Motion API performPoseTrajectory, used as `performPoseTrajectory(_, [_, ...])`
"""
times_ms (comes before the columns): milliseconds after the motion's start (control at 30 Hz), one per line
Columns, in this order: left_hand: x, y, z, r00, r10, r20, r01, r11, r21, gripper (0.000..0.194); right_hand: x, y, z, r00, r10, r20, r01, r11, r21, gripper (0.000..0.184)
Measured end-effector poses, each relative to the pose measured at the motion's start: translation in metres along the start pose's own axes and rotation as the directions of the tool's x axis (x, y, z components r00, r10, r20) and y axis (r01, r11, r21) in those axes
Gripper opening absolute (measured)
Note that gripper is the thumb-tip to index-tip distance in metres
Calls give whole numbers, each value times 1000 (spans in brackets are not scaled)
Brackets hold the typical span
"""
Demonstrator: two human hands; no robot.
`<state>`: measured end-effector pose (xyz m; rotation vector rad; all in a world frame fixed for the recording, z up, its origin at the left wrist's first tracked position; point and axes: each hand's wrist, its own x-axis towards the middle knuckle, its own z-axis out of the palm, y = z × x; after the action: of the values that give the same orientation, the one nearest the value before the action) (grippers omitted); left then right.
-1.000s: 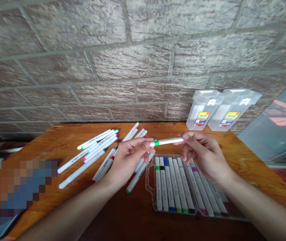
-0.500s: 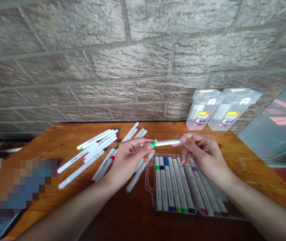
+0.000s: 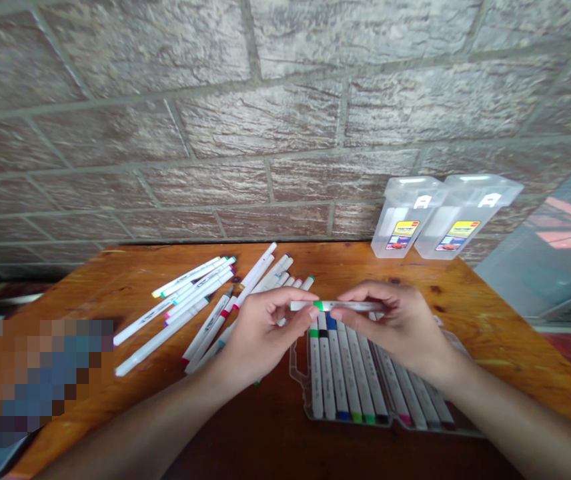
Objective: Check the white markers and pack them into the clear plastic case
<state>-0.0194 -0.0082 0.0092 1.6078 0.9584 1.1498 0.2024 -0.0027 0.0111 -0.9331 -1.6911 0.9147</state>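
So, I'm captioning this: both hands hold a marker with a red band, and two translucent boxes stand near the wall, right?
Not red: the head view shows a green band on the marker held by left hand and right hand. The rest stands.

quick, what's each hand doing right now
Left hand: closed in a pinch on the green-banded marker.
Right hand: closed on the same marker, nearer its other end.

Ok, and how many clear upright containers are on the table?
2: the left container and the right container, side by side at the back right of the table.
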Motion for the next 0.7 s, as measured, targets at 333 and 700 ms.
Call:
performPoseTrajectory(333, [-7, 6, 1, 990, 106, 94, -129, 951, 282, 17, -4, -5, 1, 988, -145, 51, 153, 954, -258, 17])
performPoseTrajectory(700, [-9, 8, 1, 981, 165, 103, -191, 917, 351, 17, -4, -8, 1, 988, -147, 52, 156, 944, -289, 19])
